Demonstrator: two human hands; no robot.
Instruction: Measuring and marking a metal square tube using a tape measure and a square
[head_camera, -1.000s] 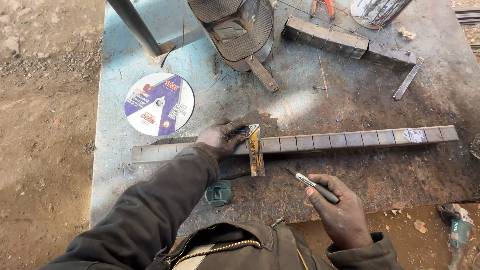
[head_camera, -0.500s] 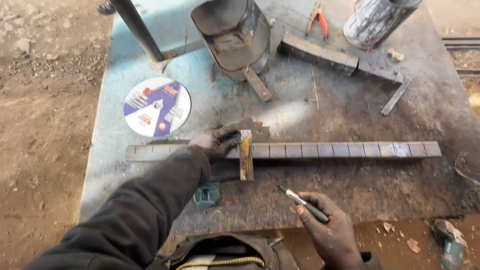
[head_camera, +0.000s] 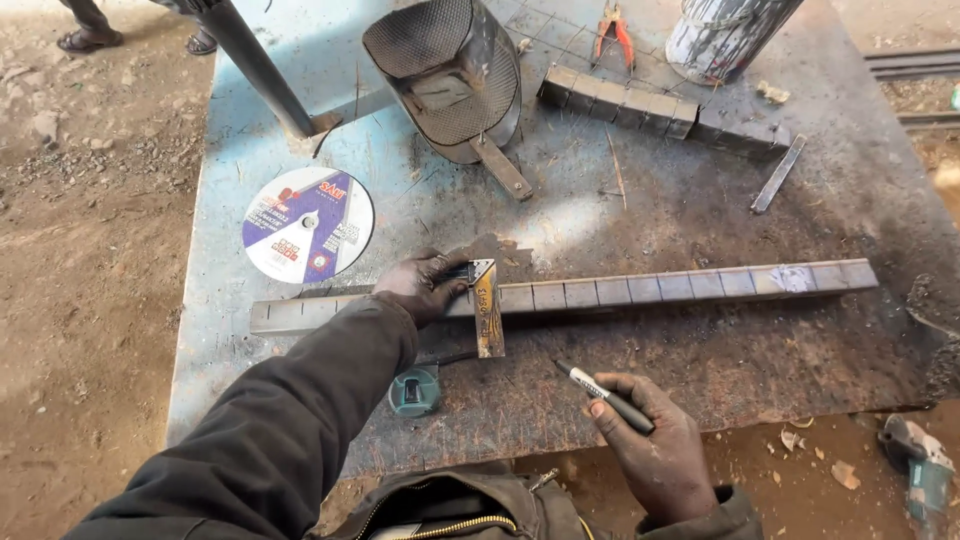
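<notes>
Marking out seems in hand: the left hand (head_camera: 425, 285) presses a square (head_camera: 487, 305) onto the bar (head_camera: 640, 290) lying along the table's (head_camera: 700, 380) near edge, the right hand (head_camera: 655, 445) pinches a marker (head_camera: 605, 396), whose tip must likely meet the square's blade.

Open-air metalworking yard | we look down on a scarred steel desk (head_camera: 300, 120) standing on bare dirt ground (head_camera: 90, 300) | a cutting disc (head_camera: 308, 224), welding mask (head_camera: 450, 75), red pliers (head_camera: 612, 30) and notched square steel bar (head_camera: 680, 288) lie across it | an angle grinder (head_camera: 920, 475) rests on the dirt beside us.
</notes>
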